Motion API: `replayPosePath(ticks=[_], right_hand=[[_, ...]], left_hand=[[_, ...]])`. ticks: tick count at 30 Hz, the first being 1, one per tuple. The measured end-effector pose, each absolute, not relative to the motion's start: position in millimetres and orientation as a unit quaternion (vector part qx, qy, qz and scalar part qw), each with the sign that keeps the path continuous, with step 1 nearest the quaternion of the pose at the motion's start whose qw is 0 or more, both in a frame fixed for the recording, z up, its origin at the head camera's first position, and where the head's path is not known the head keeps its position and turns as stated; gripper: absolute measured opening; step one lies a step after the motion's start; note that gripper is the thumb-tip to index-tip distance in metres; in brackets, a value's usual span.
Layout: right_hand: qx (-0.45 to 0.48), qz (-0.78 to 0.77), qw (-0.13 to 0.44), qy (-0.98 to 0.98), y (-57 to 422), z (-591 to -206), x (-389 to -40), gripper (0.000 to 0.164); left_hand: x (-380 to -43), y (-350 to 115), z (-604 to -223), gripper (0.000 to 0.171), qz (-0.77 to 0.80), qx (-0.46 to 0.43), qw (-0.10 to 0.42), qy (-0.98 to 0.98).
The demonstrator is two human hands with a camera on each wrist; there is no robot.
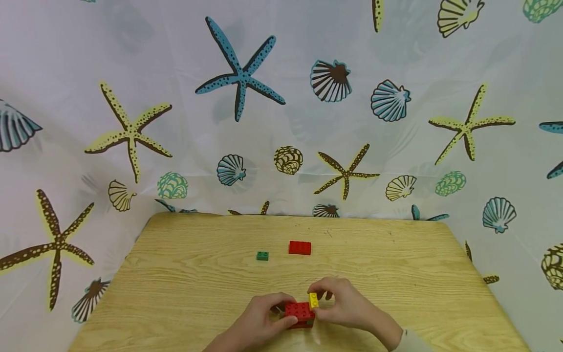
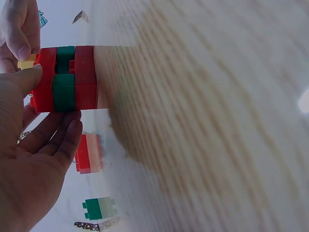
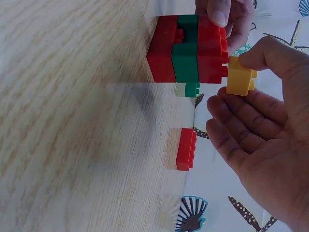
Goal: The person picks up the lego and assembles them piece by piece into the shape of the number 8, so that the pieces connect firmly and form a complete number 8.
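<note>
Near the front of the table stands a stack of toy building bricks (image 1: 299,312), with a red brick (image 3: 211,55) on top, green bricks (image 3: 185,64) between, and a red brick (image 3: 162,55) at the bottom. My left hand (image 1: 263,319) grips the stack from its left side, the thumb on the top red brick in the left wrist view. Between thumb and fingers, my right hand (image 1: 347,305) pinches a small yellow brick (image 3: 238,76). That brick is at the right end of the stack's top, against the studs; whether it is pressed down I cannot tell.
Farther back on the wooden table (image 1: 198,274) lie a loose red brick (image 1: 300,248) and, to its left, a small green brick (image 1: 262,255). A white cloth (image 1: 176,63) printed with starfish and shells hangs behind the table and at both sides.
</note>
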State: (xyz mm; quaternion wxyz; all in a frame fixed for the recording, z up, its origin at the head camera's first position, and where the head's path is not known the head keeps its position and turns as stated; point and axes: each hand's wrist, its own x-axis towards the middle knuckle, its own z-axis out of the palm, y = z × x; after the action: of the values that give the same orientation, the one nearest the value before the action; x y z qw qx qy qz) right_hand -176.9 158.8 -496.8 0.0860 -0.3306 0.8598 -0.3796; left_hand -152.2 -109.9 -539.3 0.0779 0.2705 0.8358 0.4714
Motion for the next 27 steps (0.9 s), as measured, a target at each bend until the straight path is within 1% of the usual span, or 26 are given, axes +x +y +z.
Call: replayPosePath(ticks=[5,18,27], right_hand=[[-0.331,-0.381,0.092,0.858,157.9,-497.3,-176.0,0.030],[-0.351,-0.390,0.081,0.847,157.4,-499.4,-174.5,0.029],[-0.349,-0.397,0.092,0.844,158.2,-499.1,-172.1,0.030]], left_hand=[[-152.3,-109.9,-539.4,0.035,0.474,0.272,0.081,0.833],[-152.6,-110.1,-539.3,0.033,0.476,0.276,0.082,0.831],[-151.9,-109.8,-537.9,0.034,0.472,0.271,0.084,0.835]])
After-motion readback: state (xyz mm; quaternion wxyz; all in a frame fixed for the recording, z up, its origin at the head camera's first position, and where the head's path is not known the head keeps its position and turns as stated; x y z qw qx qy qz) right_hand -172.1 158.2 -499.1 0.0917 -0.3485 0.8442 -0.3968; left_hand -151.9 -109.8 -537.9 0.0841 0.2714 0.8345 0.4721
